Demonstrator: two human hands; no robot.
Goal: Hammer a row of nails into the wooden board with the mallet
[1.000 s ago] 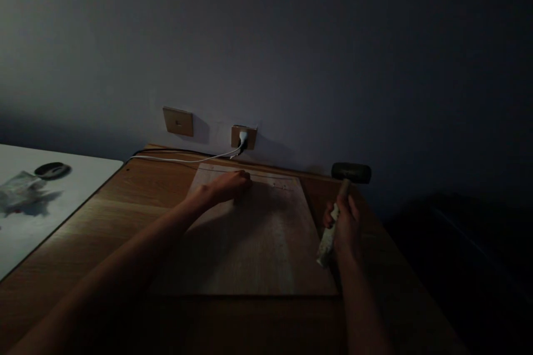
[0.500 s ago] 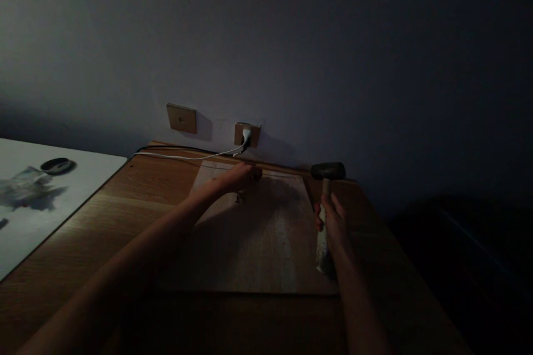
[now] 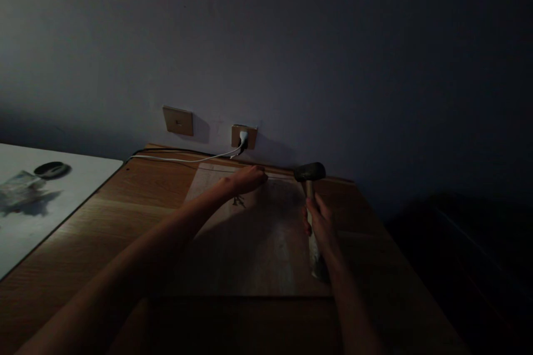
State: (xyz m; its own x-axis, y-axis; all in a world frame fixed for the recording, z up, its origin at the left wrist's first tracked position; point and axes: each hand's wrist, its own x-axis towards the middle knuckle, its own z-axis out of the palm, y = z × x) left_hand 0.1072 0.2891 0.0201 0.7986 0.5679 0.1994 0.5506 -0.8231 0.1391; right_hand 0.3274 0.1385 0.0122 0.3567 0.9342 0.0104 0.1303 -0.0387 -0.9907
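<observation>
My right hand (image 3: 322,223) is wrapped around the light handle of a hammer (image 3: 310,172), whose dark, thick head points up over the right far corner of a pale wooden board (image 3: 250,266). At the far part of that board, my left hand (image 3: 249,178) is closed with its fingers bent down. What its fingertips pinch, if anything, is too dark and small to make out. Just below the left wrist lies a small pile of thin pieces that look like nails (image 3: 239,201).
The board rests on a wooden table (image 3: 154,188) against a wall. A white plug (image 3: 244,136) sits in a wall socket, its cable running left. Another wall plate (image 3: 178,121) is beside it. On a white surface at left lie a dark round object (image 3: 52,170) and a clear plastic bag (image 3: 23,191).
My right hand and the hammer have moved left, nearer my left hand. My left hand has shifted slightly right, leaving more of the small pile in sight.
</observation>
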